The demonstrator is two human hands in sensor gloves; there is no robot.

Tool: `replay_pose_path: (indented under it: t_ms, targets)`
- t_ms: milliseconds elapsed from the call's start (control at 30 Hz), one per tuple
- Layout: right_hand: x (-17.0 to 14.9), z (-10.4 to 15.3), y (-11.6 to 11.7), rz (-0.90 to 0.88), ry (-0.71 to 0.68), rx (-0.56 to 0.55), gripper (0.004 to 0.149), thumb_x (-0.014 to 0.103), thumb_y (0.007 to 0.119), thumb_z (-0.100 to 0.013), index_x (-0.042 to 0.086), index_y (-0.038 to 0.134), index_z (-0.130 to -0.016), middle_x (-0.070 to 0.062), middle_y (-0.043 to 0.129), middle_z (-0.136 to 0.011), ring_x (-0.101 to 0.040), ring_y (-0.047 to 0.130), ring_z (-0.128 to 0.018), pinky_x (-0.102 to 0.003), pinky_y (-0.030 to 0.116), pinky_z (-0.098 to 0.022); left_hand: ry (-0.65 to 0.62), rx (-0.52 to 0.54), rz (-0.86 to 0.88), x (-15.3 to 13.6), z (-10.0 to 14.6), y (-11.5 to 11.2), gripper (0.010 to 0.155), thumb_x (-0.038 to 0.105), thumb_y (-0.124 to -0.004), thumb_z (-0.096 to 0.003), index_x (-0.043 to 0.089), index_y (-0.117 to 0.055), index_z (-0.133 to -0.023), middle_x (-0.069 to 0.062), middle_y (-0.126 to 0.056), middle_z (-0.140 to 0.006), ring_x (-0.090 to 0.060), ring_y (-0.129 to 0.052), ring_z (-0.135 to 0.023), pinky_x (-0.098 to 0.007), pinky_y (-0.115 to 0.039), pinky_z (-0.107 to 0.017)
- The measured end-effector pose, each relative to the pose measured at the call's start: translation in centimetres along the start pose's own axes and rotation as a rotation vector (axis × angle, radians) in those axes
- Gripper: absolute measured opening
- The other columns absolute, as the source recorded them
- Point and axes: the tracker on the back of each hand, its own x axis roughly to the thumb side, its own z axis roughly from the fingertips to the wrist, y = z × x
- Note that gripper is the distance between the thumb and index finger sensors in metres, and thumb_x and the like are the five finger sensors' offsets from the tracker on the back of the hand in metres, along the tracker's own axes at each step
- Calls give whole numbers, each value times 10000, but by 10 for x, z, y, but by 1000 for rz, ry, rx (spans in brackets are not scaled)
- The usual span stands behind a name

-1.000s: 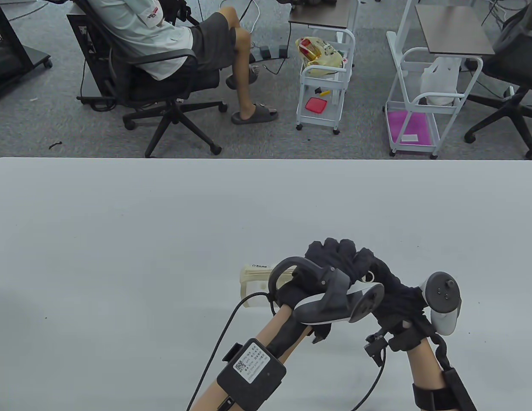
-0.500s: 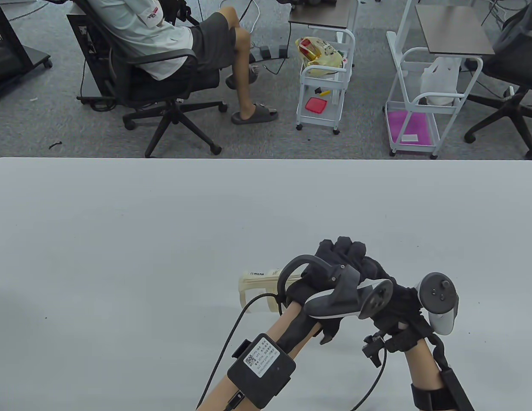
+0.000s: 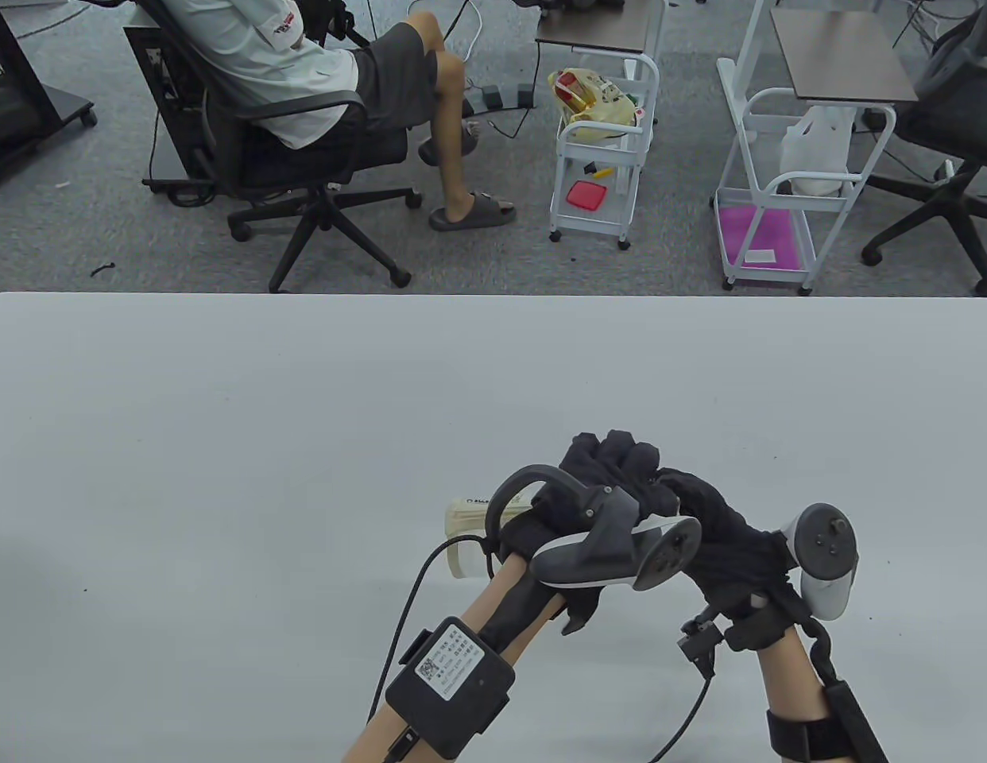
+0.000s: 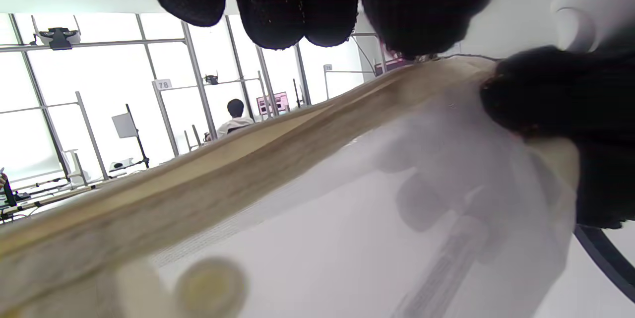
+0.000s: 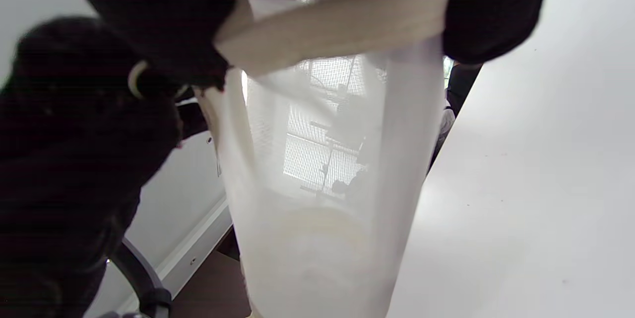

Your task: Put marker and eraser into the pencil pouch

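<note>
The pencil pouch (image 3: 466,531) is translucent with a beige zipper band and is held low over the table (image 3: 223,445) between both hands. My left hand (image 3: 609,465) grips its top edge; the beige band (image 4: 208,174) runs under its fingers. My right hand (image 3: 688,497) grips the same band (image 5: 337,20) at the pouch's right end, and the clear body (image 5: 322,184) hangs below. Through the wall I see a long dim shape like a marker (image 4: 446,258) and a round pale shape (image 4: 211,283). I cannot make out the eraser.
The table's far edge (image 3: 493,296) runs across the table view. Beyond it are a seated person on an office chair (image 3: 303,119) and two white trolleys (image 3: 597,159), all off the table.
Both hands kept their grip on the pouch. They drifted slightly right, then back left and a little farther from me, and the pouch moved with them.
</note>
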Motion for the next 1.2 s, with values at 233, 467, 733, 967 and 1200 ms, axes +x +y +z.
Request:
replay_pose_path:
  t_ms: [233,467,733,967,1200]
  targets:
    - [-8,1,-17,-119,17,-57,631,431,894,-436,243,685,-1001,-185,593,-1098,-463,831,-859,-585,787,-487,79,43,-80,-42,26,5,395,406,-755,-420,511,-761,-801,29,-709,-1086,-253,-750,-1030,-538,-670,-752]
    - [-12,3,-30,-135,25,-104,640,432,897,-434,254,689,-1013,-186,592,-1104,-464,824,-868,-589,778,-493,166,48,-170,-82,53,-4,392,404,-763,-419,506,-769,-797,43,-765,-1054,-238,-802,-1000,-533,-690,-742]
    - [-12,6,-39,-162,24,-135,644,429,894,-438,250,688,-1022,-193,591,-1106,-469,822,-870,-595,772,-497,212,171,-21,-103,74,-10,397,415,-794,-403,483,-803,-794,64,-837,-1001,-214,-877,-945,-512,-742,-713]
    - [-15,7,-42,-43,75,-118,654,422,895,-441,246,676,-1031,-199,568,-1116,-484,799,-884,-605,754,-512,244,252,231,-97,84,-29,620,502,-751,-412,400,-653,-1016,5,-745,-1102,-271,-789,-1023,-542,-696,-736]
    - [-39,3,-31,91,188,-91,659,406,880,-450,225,653,-1042,-213,553,-1128,-508,777,-934,-627,747,-546,223,237,418,-92,87,-78,781,586,-737,-397,348,-509,-1106,-56,-567,-1210,-337,-637,-1110,-584,-612,-769]
